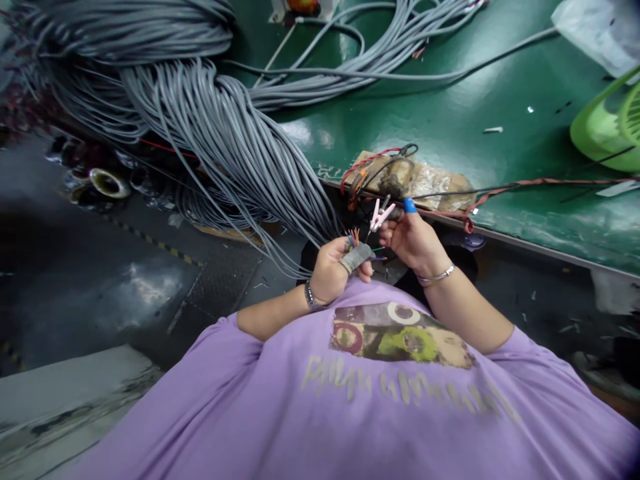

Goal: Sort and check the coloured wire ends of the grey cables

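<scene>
My left hand (333, 272) is closed around the end of a grey cable, from which several thin coloured wires (354, 236) fan out. Grey wrapping (357, 256) covers a digit of this hand. My right hand (413, 240) is just to the right, its fingers curled at a small pale pink clip (381, 217) with spread handles. Blue tape (410, 205) wraps the right thumb. A thin lead or tip runs from the clip down towards the coloured wires; whether they touch, I cannot tell.
A thick bundle of grey cables (240, 127) hangs over the green table (500, 160) on the left. Along the table edge lies a tape-covered block (425, 183) with red and black leads. A green basket (607, 120) and a plastic bag (600, 33) stand at the right.
</scene>
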Action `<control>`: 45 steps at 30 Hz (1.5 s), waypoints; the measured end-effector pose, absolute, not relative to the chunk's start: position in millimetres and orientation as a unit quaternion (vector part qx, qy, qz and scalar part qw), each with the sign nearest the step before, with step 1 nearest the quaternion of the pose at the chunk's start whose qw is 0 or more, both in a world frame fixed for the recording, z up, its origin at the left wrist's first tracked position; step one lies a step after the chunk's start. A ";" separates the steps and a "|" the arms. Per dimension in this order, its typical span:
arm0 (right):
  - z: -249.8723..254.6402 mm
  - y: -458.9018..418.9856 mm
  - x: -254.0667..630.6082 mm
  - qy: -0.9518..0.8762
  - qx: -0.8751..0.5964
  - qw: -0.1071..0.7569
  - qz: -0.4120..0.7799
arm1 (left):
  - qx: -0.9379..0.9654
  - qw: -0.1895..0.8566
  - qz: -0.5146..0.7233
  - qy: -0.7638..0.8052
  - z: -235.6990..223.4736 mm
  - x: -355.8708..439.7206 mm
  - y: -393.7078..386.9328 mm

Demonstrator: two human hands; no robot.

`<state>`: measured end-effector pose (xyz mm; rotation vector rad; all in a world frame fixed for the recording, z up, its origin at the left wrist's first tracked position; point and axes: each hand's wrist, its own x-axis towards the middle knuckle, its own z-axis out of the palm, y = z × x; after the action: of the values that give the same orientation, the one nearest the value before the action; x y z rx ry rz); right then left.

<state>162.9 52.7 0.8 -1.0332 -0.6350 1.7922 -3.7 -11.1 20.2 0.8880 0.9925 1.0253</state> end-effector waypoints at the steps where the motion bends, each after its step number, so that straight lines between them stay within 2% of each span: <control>1: 0.6 54.5 161.0 -0.260 -0.412 0.468 0.738 | 0.387 0.663 0.464 0.443 20.8 -1.9 -9.8; 10: 7.0 56.8 141.8 -0.329 -0.417 0.478 0.700 | 0.368 0.661 0.451 0.473 25.1 8.2 3.9; 18: 3.8 57.1 137.6 -0.292 -0.404 0.515 0.697 | 0.381 0.669 0.431 0.471 24.4 8.4 3.5; 25: -3.1 55.2 142.7 -0.280 -0.344 0.503 0.742 | 0.380 0.664 0.433 0.477 20.7 6.6 2.4; 30: -0.1 53.2 150.5 -0.286 -0.377 0.484 0.736 | 0.384 0.664 0.449 0.458 13.1 1.4 -2.0; 37: 0.6 45.5 160.2 -0.284 -0.387 0.435 0.762 | 0.394 0.619 0.488 0.473 16.0 -4.0 -1.7; 45: 8.5 52.3 152.4 -0.325 -0.395 0.473 0.717 | 0.482 0.516 0.513 0.489 15.0 -5.6 4.7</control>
<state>152.4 52.3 8.5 -0.9674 -0.7966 1.7556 -5.6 4.7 15.0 1.1574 1.1737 1.2319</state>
